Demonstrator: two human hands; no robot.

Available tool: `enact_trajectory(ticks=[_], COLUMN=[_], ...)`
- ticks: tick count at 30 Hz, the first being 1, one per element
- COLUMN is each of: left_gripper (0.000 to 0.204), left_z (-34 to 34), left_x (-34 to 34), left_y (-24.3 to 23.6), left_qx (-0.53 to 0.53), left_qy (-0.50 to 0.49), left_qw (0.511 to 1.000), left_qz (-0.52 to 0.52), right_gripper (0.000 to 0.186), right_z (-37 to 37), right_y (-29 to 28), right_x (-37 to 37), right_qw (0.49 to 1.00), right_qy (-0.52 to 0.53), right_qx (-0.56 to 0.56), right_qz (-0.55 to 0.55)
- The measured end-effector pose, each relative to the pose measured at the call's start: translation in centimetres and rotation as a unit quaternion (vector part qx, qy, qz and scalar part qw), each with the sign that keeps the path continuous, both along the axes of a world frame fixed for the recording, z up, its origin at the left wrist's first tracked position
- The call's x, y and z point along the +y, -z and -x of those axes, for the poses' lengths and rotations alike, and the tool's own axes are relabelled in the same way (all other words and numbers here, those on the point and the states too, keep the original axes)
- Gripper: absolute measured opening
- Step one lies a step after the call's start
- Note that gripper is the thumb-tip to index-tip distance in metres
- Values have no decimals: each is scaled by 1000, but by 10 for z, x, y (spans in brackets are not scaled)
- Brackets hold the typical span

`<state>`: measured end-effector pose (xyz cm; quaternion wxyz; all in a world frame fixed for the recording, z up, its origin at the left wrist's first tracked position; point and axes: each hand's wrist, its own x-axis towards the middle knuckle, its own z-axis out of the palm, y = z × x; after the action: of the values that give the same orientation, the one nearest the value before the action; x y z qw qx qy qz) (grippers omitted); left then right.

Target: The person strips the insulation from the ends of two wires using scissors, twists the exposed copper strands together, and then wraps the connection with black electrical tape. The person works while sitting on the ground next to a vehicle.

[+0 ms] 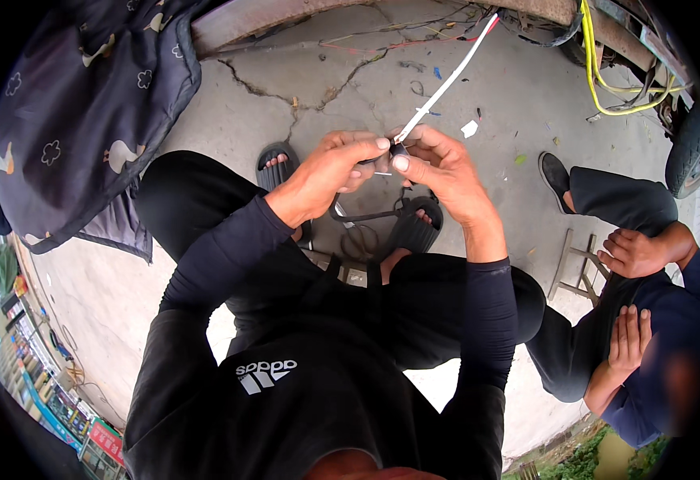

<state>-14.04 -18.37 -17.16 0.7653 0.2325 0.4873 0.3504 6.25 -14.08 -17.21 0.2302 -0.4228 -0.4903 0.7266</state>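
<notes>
My left hand (338, 168) and my right hand (434, 168) meet at chest height over my sandalled feet, fingers closed around a small black piece (399, 150) at the lower end of a white cable (446, 84). The cable slants up to the right and shows a red tip at its far end. What exactly the black piece is, I cannot tell. A black strip (366, 217) hangs below my hands. Scissors (362, 238) are down between my feet, partly hidden.
A co-worker sits at the right, with a hand (630, 252) near the knee, beside a metal stool frame (574, 268). A dark patterned cover (86, 104) hangs upper left. Yellow hoses (594, 72), rusty framework (606, 36) and a tyre (690, 152) are upper right. Cracked concrete (278, 96) lies below.
</notes>
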Motion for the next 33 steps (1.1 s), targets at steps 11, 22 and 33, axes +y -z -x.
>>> enact_trajectory(ticks=[11, 22, 33], left_gripper=[28, 17, 54], left_z=[-30, -3, -6], left_x=[-11, -41, -8], left_y=[19, 5, 16], left_qx=[109, 424, 94], left_qy=[-27, 123, -22], left_qw=[981, 792, 991], left_qz=[-161, -422, -89], right_gripper=[51, 48, 49], right_z=[-8, 23, -6], right_y=[-21, -51, 5], right_x=[-32, -68, -11], right_qw=[988, 990, 986], right_qy=[90, 131, 109], right_qx=[-94, -33, -72], right_qz=[77, -37, -108])
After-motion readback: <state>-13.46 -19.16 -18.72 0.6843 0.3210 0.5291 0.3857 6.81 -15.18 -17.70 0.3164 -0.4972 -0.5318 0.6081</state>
